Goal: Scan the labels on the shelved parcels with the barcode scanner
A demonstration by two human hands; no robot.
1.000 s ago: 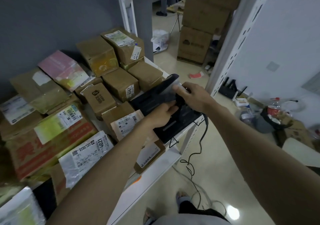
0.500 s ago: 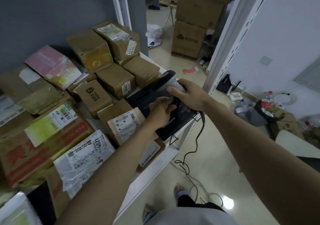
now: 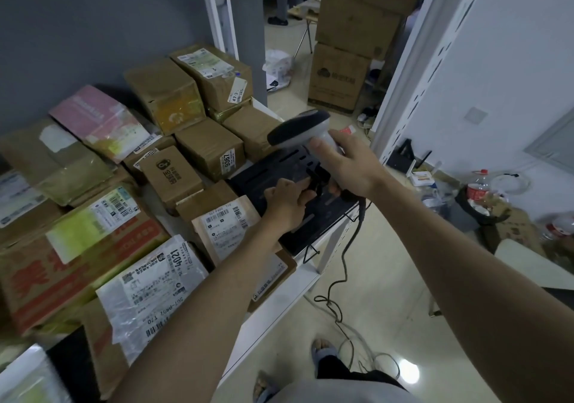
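My right hand (image 3: 351, 166) grips the handle of a grey and black barcode scanner (image 3: 299, 131), whose head points left over the parcels. Its cable (image 3: 348, 247) hangs down to the floor. My left hand (image 3: 287, 202) rests on a black slotted stand (image 3: 279, 173) at the shelf's right end, fingers curled around the stand's small holder clip. Several brown cardboard parcels fill the shelf, among them one labelled 9367 (image 3: 211, 151) and a kraft mailer with a white barcode label (image 3: 225, 227) just left of my left hand.
A plastic mailer marked 4021 (image 3: 152, 287) and a red-printed carton (image 3: 71, 260) lie near the white shelf's front edge (image 3: 273, 315). Stacked large cartons (image 3: 341, 76) stand on the floor beyond. A white perforated upright (image 3: 413, 70) rises at right. Bottles and clutter sit on the floor far right.
My right hand has lifted the scanner up out of the black stand; its head now stands clear above it. My left hand stays on the stand.
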